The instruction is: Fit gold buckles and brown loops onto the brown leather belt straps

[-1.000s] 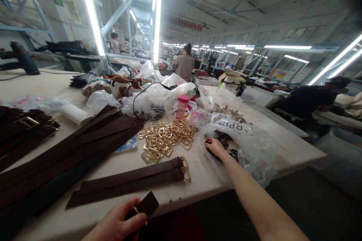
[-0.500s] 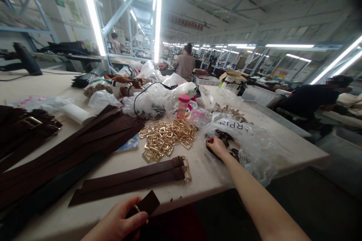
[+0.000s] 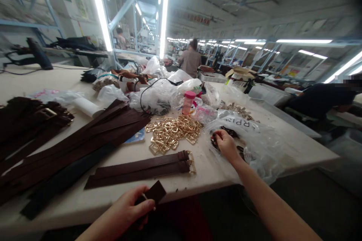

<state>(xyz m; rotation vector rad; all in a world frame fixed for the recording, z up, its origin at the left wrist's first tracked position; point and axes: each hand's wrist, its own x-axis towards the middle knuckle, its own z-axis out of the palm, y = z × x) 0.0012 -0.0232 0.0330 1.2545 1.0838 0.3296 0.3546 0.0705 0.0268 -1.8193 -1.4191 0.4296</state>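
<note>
My left hand (image 3: 138, 207) is closed around a dark brown leather belt strap (image 3: 156, 192) at the table's front edge, with a bit of gold buckle showing between thumb and fingers. My right hand (image 3: 226, 145) reaches into the mouth of a clear plastic bag (image 3: 261, 154), fingers pinched together among small dark brown leather loops (image 3: 240, 152). Whatever is between those fingertips is too small to make out. Between the hands lie two brown belts (image 3: 141, 169) side by side, their gold buckles (image 3: 192, 162) pointing right. Behind them is a heap of gold buckles (image 3: 172, 133).
Long brown straps (image 3: 76, 143) spread over the left of the table (image 3: 135, 192), near another belt bundle (image 3: 25, 128). A pink-lidded jar (image 3: 188, 103) stands behind the buckle heap, with plastic bags (image 3: 154, 99) around it. One person (image 3: 190, 60) is at the back, another (image 3: 322, 99) at right.
The view has shifted, so the table's things appear farther right. My right hand stays in the bag, its fingers slightly moved among the loops. My left hand keeps hold of the strap.
</note>
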